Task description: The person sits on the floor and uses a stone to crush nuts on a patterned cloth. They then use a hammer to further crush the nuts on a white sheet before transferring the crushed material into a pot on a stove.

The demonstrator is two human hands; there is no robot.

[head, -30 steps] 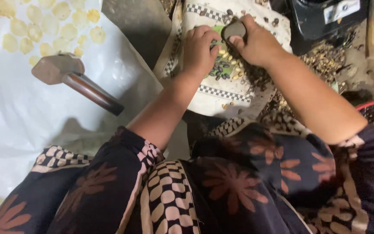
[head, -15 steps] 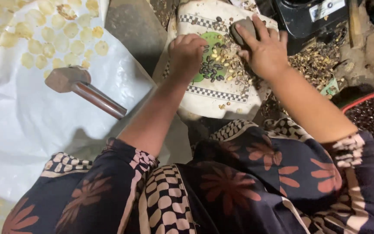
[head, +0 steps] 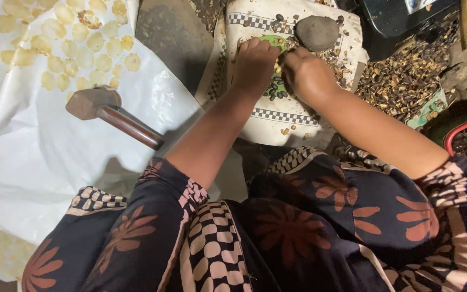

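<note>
My left hand [head: 255, 64] rests knuckles-up on a white cloth with a checkered border [head: 282, 120], its fingers curled down over a green patch [head: 270, 40]. What the fingers hold is hidden. My right hand [head: 305, 74] is right beside it, fingers closed, pinching a small pale seed [head: 278, 68] between the two hands. Dark seeds [head: 274, 90] lie on the cloth just below both hands. A round grey stone [head: 317, 32] sits loose on the cloth beyond my right hand.
A wooden mallet [head: 94, 103] lies on a white plastic sheet [head: 39, 162] at left, near several flattened yellow discs [head: 60, 51]. Husks [head: 401, 78] are heaped at right, beside a red basket [head: 458, 135] of dark seeds. A black box [head: 401, 19] stands behind.
My right hand let go of the grey stone, which now lies on the cloth. That hand came down beside my left hand over the seeds.
</note>
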